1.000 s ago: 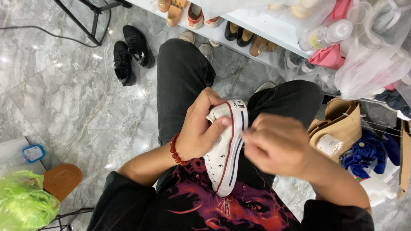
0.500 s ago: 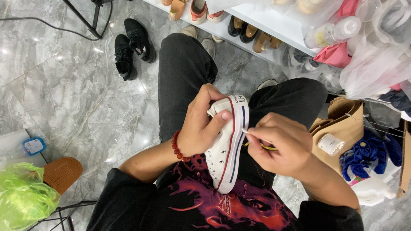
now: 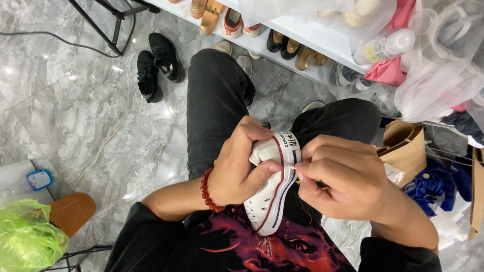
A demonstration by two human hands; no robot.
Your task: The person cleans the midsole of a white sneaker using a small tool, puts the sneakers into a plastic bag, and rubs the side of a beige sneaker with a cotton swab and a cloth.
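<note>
One white sneaker (image 3: pixel 272 191) in two hands; left of it, two black shoes (image 3: pixel 156 63), one green bag (image 3: pixel 27 234).

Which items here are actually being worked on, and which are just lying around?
In hand:
- white canvas sneaker, gripped by the left hand
- right hand, fingers pinched at the sneaker's sole edge; whatever they hold is hidden

Lying about:
- pair of black shoes on the floor
- shoes on the white shelf
- green plastic bag
- brown paper bag
</note>
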